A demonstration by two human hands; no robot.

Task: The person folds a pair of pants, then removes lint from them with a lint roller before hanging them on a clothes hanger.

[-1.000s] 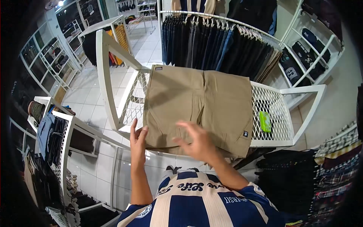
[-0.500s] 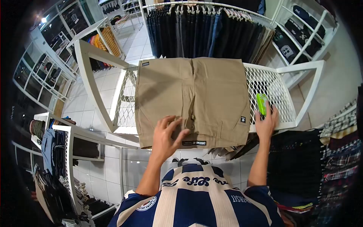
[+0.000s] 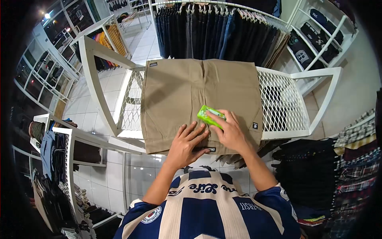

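Note:
A pair of tan pants [image 3: 171, 95] lies spread flat across a white mesh rack, with its waistband toward me and the fly running up the middle. My left hand [image 3: 186, 146] rests palm down on the waistband left of the fly, fingers spread, the thumb by the dark label [image 3: 210, 149]. In my right hand [image 3: 234, 135] is a small bright green packet [image 3: 207, 114] with a pale patch on top, gripped between thumb and fingers. It sits close over the fly, just beyond my left fingertips.
White mesh [image 3: 280, 107] and a raised side frame [image 3: 324, 99] show right of the pants. Dark trousers [image 3: 199, 36] hang on a rail behind. Folded checked shirts [image 3: 356, 159] are stacked at right, and a clothes shelf [image 3: 71, 159] stands at left.
My right hand has picked up the green packet from the mesh at right and brought it left over the pants' fly. My left hand has shifted slightly right and flattened on the waistband.

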